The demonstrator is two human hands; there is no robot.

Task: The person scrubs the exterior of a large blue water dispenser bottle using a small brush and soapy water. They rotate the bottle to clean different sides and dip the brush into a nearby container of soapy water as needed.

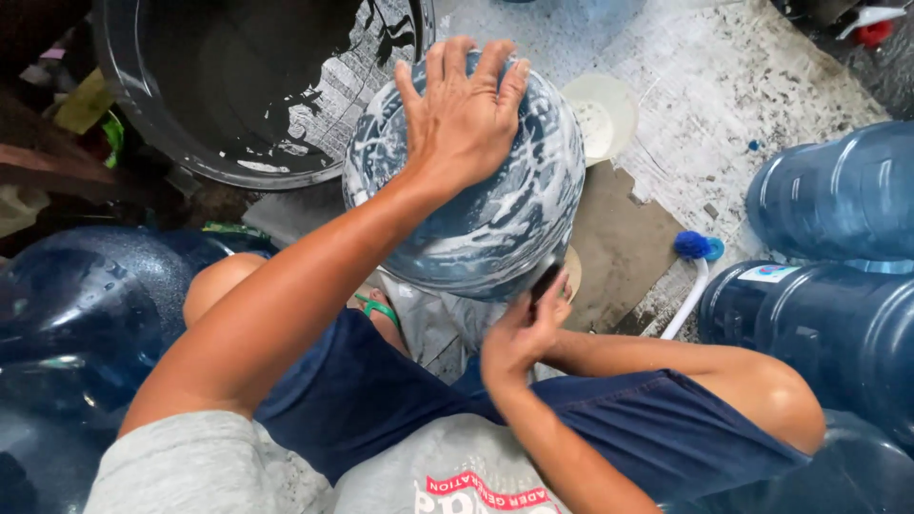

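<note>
The washing looks to be at the scrubbing stage: the left hand [464, 114] lies flat and open on the far, upper side of the large round blue plastic water jug [466, 181], steadying it between the knees, while the right hand [522, 333] is closed on something dark at the jug's near lower edge — what exactly, I cannot tell. Next would call for turning the jug to reach unscrubbed parts. White soapy streaks cover it — glossy, wet, probably slippery.
</note>
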